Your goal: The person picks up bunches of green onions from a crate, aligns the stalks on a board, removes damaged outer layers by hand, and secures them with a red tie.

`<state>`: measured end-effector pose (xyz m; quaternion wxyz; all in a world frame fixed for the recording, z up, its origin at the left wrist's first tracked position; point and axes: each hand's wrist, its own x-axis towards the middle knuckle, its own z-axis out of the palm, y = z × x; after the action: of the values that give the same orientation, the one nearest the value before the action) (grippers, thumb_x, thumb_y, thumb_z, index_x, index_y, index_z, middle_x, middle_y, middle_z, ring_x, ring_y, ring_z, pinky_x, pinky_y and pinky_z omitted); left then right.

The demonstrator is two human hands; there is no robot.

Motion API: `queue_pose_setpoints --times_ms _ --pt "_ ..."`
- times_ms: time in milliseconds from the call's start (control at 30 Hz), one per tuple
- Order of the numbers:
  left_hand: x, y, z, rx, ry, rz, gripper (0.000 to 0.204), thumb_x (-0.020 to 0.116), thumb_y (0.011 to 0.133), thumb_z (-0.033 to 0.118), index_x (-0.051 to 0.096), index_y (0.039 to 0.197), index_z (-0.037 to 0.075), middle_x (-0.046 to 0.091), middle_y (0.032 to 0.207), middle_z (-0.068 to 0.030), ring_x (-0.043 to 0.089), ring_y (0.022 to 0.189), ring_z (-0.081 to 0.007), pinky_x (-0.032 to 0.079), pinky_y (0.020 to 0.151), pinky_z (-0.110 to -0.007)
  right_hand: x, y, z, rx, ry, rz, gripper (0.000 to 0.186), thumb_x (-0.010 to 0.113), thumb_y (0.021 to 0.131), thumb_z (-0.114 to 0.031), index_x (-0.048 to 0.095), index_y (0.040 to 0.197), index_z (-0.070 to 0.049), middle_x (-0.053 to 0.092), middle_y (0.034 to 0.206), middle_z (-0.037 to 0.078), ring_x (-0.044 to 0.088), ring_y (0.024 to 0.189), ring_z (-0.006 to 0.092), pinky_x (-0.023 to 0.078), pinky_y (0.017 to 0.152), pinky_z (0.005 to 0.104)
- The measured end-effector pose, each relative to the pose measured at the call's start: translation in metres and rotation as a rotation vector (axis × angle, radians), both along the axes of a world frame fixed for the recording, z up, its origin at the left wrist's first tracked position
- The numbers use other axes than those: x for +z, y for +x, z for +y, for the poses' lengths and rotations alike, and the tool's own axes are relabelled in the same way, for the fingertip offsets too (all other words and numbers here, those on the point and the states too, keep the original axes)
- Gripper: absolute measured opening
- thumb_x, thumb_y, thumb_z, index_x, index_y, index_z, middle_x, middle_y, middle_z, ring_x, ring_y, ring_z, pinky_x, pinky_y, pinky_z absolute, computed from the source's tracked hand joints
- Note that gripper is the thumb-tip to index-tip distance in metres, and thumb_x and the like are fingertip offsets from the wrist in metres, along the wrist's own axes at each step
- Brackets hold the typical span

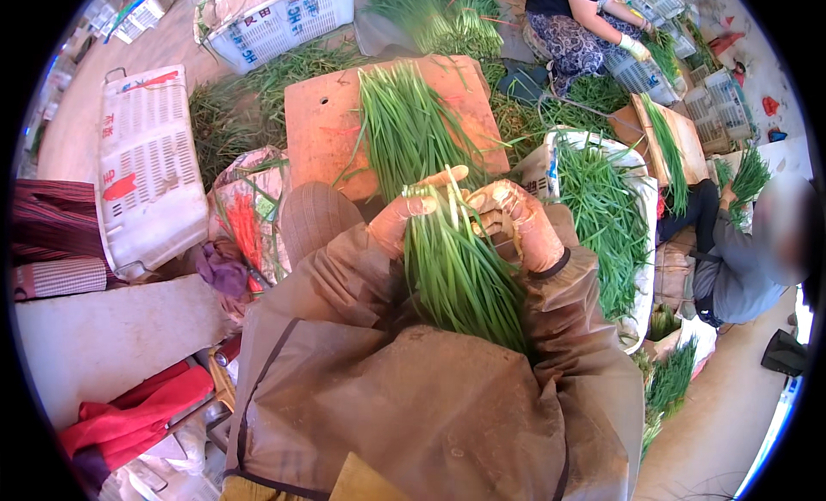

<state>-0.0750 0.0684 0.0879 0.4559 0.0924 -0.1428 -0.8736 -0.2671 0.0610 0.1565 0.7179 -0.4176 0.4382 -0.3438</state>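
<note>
A bunch of garlic chives (456, 277) lies over my lap, its pale stem ends pointing up and away from me. My left hand (403, 219) is closed around the bunch near those ends, thumb across the stems. Beside them, my right hand (525, 221) has its fingers curled in at the pale stems; what sits between the fingertips is too small to make out. Both hands wear thin, soiled gloves. Just beyond them, a larger pile of garlic chives (409, 122) lies on an orange-brown board (323, 114), leaves pointing away.
Right of me stands a white crate (641, 303) full of loose chives. A bundle of red ties (245, 230) lies at my left, near an upturned white crate (155, 170). Two people (585, 27) work at the right. Trimmings (224, 114) litter the floor.
</note>
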Motion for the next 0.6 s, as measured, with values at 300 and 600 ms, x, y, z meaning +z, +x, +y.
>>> queue_pose_setpoints --times_ms 300,600 --pt "-0.013 0.008 -0.007 -0.005 -0.042 0.042 0.078 0.067 0.074 0.025 0.029 0.139 0.005 0.048 0.129 -0.0143 0.050 0.116 -0.0252 0.039 0.100 -0.040 0.009 0.020 -0.027 0.274 -0.949 1.016 0.016 0.061 0.074 -0.017 0.062 0.088 -0.008 0.063 0.079 0.007 0.061 0.072 0.0287 0.048 0.064 0.0377" --pt "-0.010 0.013 -0.015 -0.017 -0.078 0.024 0.086 0.070 0.070 0.026 0.025 0.142 0.007 0.058 0.103 -0.0064 0.059 0.094 -0.0180 0.048 0.086 -0.033 0.013 0.045 -0.049 0.611 -1.765 1.422 0.007 0.054 0.069 -0.013 0.048 0.067 -0.011 0.046 0.061 0.004 0.051 0.057 0.0216 0.043 0.052 0.0349"
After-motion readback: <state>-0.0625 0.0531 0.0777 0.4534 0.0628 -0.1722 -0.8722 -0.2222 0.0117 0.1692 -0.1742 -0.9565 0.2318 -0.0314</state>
